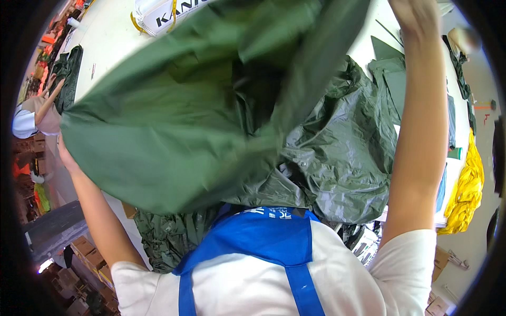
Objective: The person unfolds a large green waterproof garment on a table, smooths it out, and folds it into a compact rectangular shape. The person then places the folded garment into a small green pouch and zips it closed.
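Note:
A large sheet of dark green waterproof fabric (142, 124) is spread in the air in front of me, its middle smeared by motion. At its left corner my left hand (64, 151) grips the edge, the fingers mostly hidden behind the cloth. My right hand (419, 18) is raised at the top right, near where the fabric leaves the picture; its fingers are blurred and partly cut off. Under and beside the raised part, shiny crumpled green fabric (350, 152) lies over the table's near edge. More wrinkled green fabric (166, 239) hangs down by my lap.
The white table (113, 60) carries a white package (168, 16) with a yellow tape measure, and flat green pieces (392, 79) at right. Yellow fabric (466, 184) hangs off the right side. Another person (42, 113) handles dark green fabric at far left. Cardboard boxes (87, 253) stand lower left.

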